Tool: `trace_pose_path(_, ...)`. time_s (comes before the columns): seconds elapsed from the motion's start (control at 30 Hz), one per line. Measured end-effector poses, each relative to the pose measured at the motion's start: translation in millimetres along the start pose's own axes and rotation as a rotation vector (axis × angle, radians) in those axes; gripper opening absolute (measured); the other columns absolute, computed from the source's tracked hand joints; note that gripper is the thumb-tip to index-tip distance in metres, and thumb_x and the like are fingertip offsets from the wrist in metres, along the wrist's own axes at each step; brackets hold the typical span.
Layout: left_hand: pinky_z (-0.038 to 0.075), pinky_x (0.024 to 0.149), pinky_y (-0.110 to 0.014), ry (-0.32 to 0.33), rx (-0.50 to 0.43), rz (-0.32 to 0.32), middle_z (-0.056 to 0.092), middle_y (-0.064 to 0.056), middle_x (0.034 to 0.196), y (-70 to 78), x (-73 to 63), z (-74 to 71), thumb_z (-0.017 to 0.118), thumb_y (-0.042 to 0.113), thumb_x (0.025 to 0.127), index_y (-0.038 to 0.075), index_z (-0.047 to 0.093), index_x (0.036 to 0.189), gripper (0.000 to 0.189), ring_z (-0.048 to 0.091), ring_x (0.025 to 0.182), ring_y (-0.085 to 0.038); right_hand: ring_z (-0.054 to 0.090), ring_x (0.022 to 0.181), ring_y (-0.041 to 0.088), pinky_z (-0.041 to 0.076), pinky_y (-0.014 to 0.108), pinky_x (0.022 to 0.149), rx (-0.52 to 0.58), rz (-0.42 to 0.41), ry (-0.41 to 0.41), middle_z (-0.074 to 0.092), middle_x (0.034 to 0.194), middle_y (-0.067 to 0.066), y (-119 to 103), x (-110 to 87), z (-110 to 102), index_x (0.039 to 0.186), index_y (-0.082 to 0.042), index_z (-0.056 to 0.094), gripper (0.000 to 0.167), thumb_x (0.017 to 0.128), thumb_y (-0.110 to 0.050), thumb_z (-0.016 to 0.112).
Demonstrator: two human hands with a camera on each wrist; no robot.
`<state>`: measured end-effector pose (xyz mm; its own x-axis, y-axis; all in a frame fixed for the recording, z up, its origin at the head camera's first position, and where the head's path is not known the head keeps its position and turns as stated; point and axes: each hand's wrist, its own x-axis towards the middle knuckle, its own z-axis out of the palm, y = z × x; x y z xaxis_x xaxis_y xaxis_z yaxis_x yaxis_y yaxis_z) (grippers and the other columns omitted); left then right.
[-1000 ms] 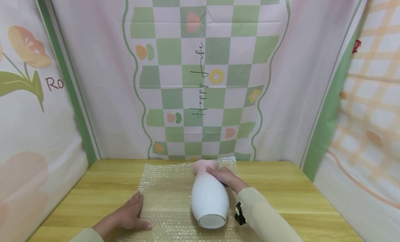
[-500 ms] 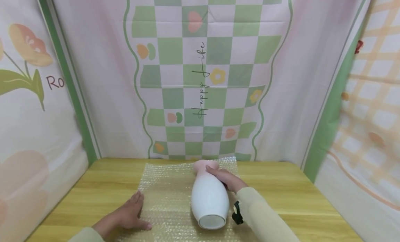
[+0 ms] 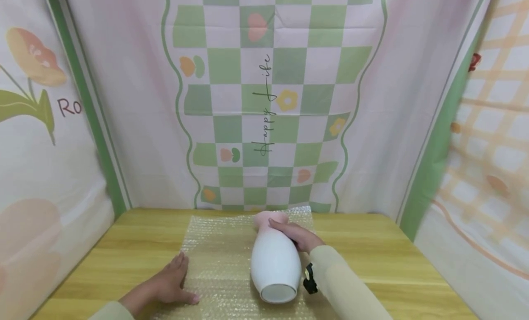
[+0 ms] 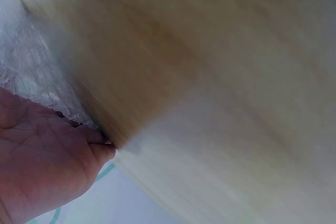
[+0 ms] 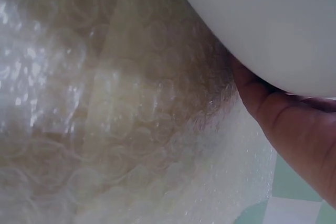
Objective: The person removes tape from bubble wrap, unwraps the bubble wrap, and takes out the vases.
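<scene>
A vase [image 3: 276,262], white with a pink neck and rim, lies on its side on a sheet of bubble wrap [image 3: 223,265]. Its round base faces me and its mouth points to the back. My right hand [image 3: 301,235] grips the neck from the right, thumb on top; the other fingers are mostly hidden behind it. In the right wrist view, the fingers [image 5: 294,124] go in under the white body [image 5: 273,19]. My left hand [image 3: 171,283] rests at the wrap's left edge, fingers extended and thumb on the plastic. The left wrist view shows its palm [image 4: 47,156] beside the wrap [image 4: 37,61].
Beneath the wrap is a wood-grain table [image 3: 363,246], with bare wood on both sides. A green checkered cloth [image 3: 264,127] hangs behind it, and patterned cloths stand at left and right. A black strap piece [image 3: 310,278] shows by the right sleeve.
Both hands and the vase keep their places on the wrap. The head view shifts slightly.
</scene>
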<state>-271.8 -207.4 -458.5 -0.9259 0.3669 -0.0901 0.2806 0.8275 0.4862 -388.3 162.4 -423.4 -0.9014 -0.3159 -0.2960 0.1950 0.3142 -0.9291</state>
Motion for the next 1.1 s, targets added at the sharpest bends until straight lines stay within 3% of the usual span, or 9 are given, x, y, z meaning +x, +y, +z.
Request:
trace_pose_path(0.87, 0.014, 0.11, -0.064, -0.011, -0.013, -0.004, 0.006, -0.045, 0.147, 2.7, -1.3, -2.0, 0.08, 0.051, 0.072, -0.024, 0.017, 0.141, 0.12, 0.008, 0.137, -0.057, 0.062, 0.095, 0.03, 0.053, 0.045, 0.08, 0.039, 0.008, 0.054, 0.062, 0.109, 0.016, 3.1, 2.0, 3.2, 0.133, 0.005, 0.044, 0.079, 0.085, -0.054, 0.065)
trace_pose_path(1.1, 0.014, 0.11, -0.064, -0.012, -0.02, 0.0, 0.006, -0.045, 0.147, 3.7, -2.8, -2.5, 0.08, 0.051, 0.072, -0.024, 0.017, 0.141, 0.12, 0.008, 0.137, -0.057, 0.064, 0.089, 0.028, 0.055, 0.043, 0.076, 0.061, -0.012, 0.06, 0.065, 0.103, 0.016, 1.0, -0.6, 7.2, 0.124, 0.005, 0.051, 0.069, 0.086, -0.051, 0.065)
